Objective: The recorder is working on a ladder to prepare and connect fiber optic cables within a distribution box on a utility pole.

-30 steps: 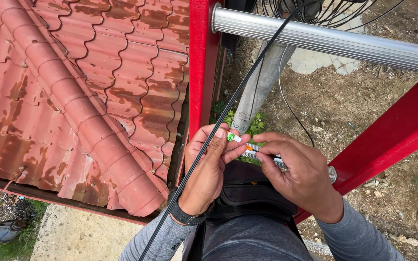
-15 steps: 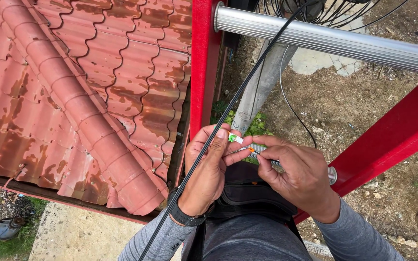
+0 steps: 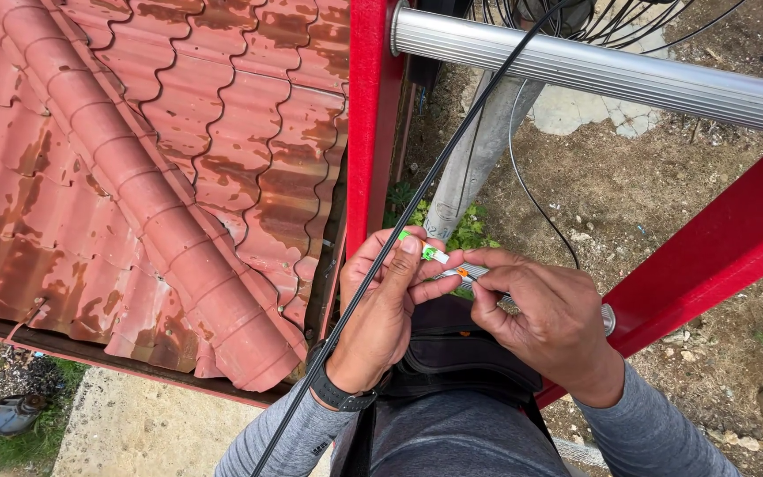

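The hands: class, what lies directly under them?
Under the left hand and right hand shows a black pouch above grey trousers. The pouch's top is covered.

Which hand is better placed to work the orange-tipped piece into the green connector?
Probably the right hand: its fingertips pinch the orange-tipped piece right beside the green connector, while the left hand is occupied holding that connector and the black cable.

Outdoors up a red ladder (image 3: 366,124), rusty tiled roof (image 3: 152,168), dirt ground (image 3: 655,203)
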